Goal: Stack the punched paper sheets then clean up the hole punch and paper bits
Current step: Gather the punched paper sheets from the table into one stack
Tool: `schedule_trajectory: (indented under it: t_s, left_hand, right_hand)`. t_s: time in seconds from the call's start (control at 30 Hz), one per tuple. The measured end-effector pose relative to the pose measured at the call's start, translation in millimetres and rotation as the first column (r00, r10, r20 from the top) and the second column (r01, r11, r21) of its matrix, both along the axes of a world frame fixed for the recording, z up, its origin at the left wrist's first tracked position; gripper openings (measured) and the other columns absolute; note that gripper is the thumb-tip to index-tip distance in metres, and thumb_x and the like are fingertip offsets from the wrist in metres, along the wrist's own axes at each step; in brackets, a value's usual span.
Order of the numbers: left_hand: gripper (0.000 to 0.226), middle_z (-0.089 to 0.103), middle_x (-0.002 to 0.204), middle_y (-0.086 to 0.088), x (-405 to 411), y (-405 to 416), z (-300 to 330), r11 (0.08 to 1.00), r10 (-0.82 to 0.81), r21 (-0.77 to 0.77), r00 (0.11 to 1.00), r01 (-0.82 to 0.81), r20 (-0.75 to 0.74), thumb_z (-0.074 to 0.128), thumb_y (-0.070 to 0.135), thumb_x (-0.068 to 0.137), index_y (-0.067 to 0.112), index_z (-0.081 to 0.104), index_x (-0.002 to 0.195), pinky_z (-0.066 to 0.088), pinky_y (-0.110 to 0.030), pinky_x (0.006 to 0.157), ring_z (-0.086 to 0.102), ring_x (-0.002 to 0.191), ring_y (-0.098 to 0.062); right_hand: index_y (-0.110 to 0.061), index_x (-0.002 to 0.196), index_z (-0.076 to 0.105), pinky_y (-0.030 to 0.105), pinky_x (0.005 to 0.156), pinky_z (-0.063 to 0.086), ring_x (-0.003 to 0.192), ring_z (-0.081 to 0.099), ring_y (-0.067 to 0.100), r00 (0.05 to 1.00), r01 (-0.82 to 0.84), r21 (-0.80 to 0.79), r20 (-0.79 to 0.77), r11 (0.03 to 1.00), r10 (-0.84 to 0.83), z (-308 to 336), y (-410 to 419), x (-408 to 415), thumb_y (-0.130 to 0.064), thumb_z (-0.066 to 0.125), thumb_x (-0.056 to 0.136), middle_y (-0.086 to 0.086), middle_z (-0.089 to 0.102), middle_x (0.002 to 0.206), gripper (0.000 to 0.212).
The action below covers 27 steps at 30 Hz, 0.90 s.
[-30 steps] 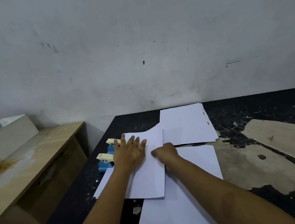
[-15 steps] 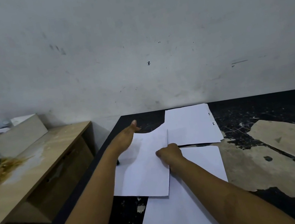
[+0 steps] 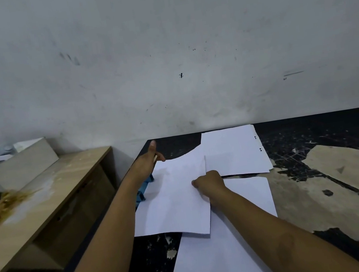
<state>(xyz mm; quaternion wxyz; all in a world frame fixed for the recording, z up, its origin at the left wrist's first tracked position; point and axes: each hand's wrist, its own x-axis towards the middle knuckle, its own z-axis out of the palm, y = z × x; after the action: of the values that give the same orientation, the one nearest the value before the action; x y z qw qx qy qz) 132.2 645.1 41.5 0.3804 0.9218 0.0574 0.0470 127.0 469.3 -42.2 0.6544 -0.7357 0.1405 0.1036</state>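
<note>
Right hand (image 3: 210, 183) pins sheet (image 3: 178, 200) (hole punch (image 3: 143, 190) under left hand (image 3: 146, 163)).

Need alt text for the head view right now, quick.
Right hand pinches a white sheet lying over a blue hole punch at the black table's left edge; left hand hovers open there. A punched stack lies beyond.

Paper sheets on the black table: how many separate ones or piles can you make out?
3. A far pile near the wall, with punched holes on its right edge; a middle sheet under the right hand; a near sheet by the table's front edge. More sheets may be hidden beneath.
</note>
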Motion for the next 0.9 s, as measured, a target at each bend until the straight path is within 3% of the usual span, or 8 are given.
schedule_trajectory:
  t_s: [0.13,0.23,0.4,0.53,0.6,0.7,0.8,0.9]
  left_hand:
    - [0.077,0.056,0.111,-0.003,3,1,-1,1.000,0.020,0.001,1.000,-0.020,-0.024,0.010,0.066,0.097,0.022,0.073,0.105,0.036,-0.036,0.090,0.051,0.086,-0.015]
    - [0.065,0.056,0.121,0.004,3,5,-3,0.999,-0.034,-0.002,0.999,0.034,0.001,0.023,0.066,0.097,0.027,0.071,0.111,0.036,-0.037,0.100,0.050,0.111,-0.018]
    - [0.039,0.065,0.103,0.002,7,6,-7,0.949,-0.037,0.314,0.973,-0.038,0.230,0.041,0.053,0.098,0.024,0.064,0.111,0.048,-0.036,0.086,0.062,0.101,-0.023]
    - [0.029,0.064,0.110,-0.001,-13,-30,-3,0.904,0.004,0.377,0.885,-0.202,0.465,0.051,0.046,0.096,0.024,0.065,0.110,0.049,-0.042,0.088,0.062,0.099,-0.023]
    - [0.034,0.064,0.115,-0.003,-26,-58,-2,0.951,0.019,0.259,0.870,-0.168,0.493,0.055,0.044,0.095,0.019,0.063,0.116,0.048,-0.038,0.090,0.061,0.104,-0.024]
    - [0.053,0.062,0.116,0.000,-44,-107,4,0.992,0.064,-0.127,0.946,-0.025,0.318,0.062,0.050,0.090,0.016,0.051,0.129,0.048,-0.035,0.088,0.059,0.105,-0.019]
    - [0.049,0.065,0.111,0.002,-60,-150,9,0.851,-0.013,-0.520,0.993,0.074,0.121,0.071,0.047,0.084,0.018,0.055,0.119,0.049,-0.033,0.083,0.062,0.097,-0.017]
    - [0.045,0.073,0.112,-0.002,-68,-177,3,0.727,-0.188,-0.658,0.978,0.197,0.084,0.079,0.037,0.079,0.020,0.065,0.118,0.057,-0.044,0.087,0.071,0.096,-0.023]
  right_hand:
    - [0.006,0.115,0.060,0.045,0.093,0.055,0.103,0.065,0.037,1.000,-0.002,0.023,0.020,1.000,0.002,7,-22,-1,-0.006,0.067,0.084,0.022,0.065,0.116,0.034]
    - [0.010,0.121,0.058,0.049,0.099,0.051,0.110,0.063,0.041,0.999,0.009,-0.003,0.052,1.000,-0.009,16,-48,-4,-0.006,0.067,0.085,0.025,0.064,0.121,0.040]
    - [-0.001,0.103,0.065,0.048,0.098,0.052,0.102,0.066,0.036,0.990,0.049,0.080,0.131,0.996,-0.059,33,-101,-18,-0.008,0.072,0.085,0.017,0.069,0.111,0.021]
    - [0.000,0.116,0.067,0.046,0.099,0.051,0.103,0.066,0.033,0.968,0.045,0.178,0.234,0.983,-0.087,44,-142,-30,-0.004,0.071,0.087,0.012,0.069,0.114,0.030]
    - [0.001,0.121,0.065,0.047,0.099,0.051,0.102,0.066,0.032,0.962,0.045,0.185,0.259,0.982,-0.092,51,-162,-38,-0.005,0.071,0.087,0.011,0.069,0.115,0.034]
    - [-0.002,0.118,0.067,0.046,0.096,0.052,0.096,0.068,0.029,0.951,0.029,0.177,0.298,0.984,-0.082,62,-192,-53,-0.010,0.071,0.088,0.008,0.070,0.109,0.031]
    - [-0.009,0.116,0.070,0.048,0.095,0.054,0.097,0.070,0.029,0.933,0.019,0.136,0.354,0.991,-0.067,71,-224,-67,-0.019,0.074,0.087,0.004,0.073,0.109,0.031]
    - [-0.017,0.112,0.071,0.044,0.089,0.057,0.094,0.072,0.024,0.912,0.028,0.112,0.404,0.993,-0.071,80,-252,-79,-0.023,0.075,0.086,-0.001,0.075,0.105,0.027]
